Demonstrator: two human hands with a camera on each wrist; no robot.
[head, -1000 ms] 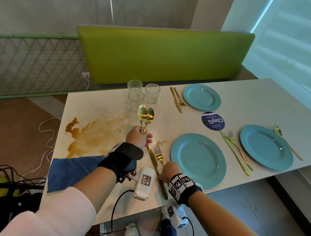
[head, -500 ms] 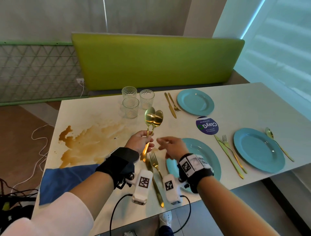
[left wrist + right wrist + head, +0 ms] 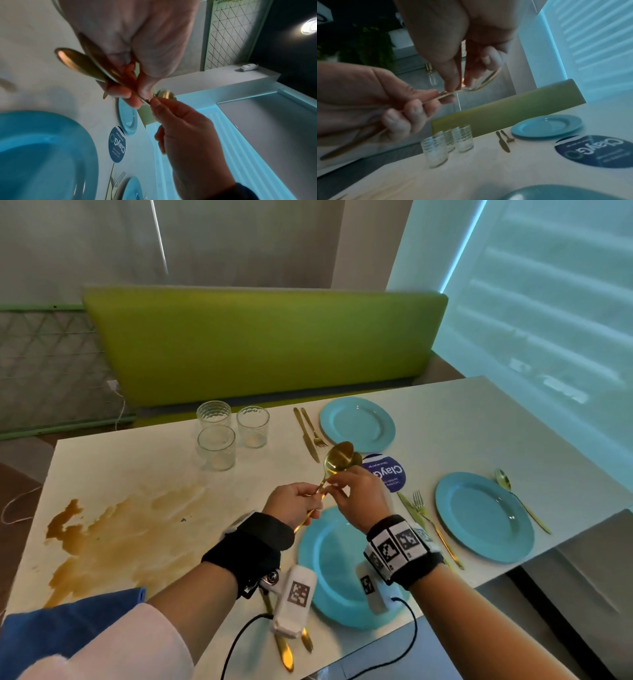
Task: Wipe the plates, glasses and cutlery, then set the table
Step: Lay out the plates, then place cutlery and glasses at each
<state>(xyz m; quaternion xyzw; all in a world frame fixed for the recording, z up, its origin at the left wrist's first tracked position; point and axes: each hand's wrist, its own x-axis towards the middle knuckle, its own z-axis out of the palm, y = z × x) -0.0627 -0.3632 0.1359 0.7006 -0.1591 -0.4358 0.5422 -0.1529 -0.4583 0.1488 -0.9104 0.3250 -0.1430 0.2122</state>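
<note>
My left hand [image 3: 313, 496] grips the handles of two gold spoons [image 3: 339, 457], bowls up, above the near blue plate [image 3: 335, 570]. My right hand [image 3: 330, 484] pinches the neck of one spoon just below its bowl. In the right wrist view, thumb and forefinger of the right hand [image 3: 457, 86] close on the spoons [image 3: 486, 81] beside the left hand [image 3: 412, 105]. The left wrist view shows the left hand [image 3: 130, 88] and the right hand [image 3: 154, 101] meeting at a spoon bowl [image 3: 165, 93]. Three glasses [image 3: 216, 446] stand at the back.
A brown spill [image 3: 120, 535] covers the table's left part, with a blue cloth [image 3: 65, 628] at the near left corner. Two more blue plates [image 3: 483, 515] [image 3: 356, 422] have gold cutlery [image 3: 424, 518] beside them. A knife and fork [image 3: 284, 652] lie at the near edge. A round sticker [image 3: 387, 474] sits mid-table.
My right hand left the knife and fork at the near edge, rose and pinched a spoon. My left hand carried the spoons rightward, over the near plate.
</note>
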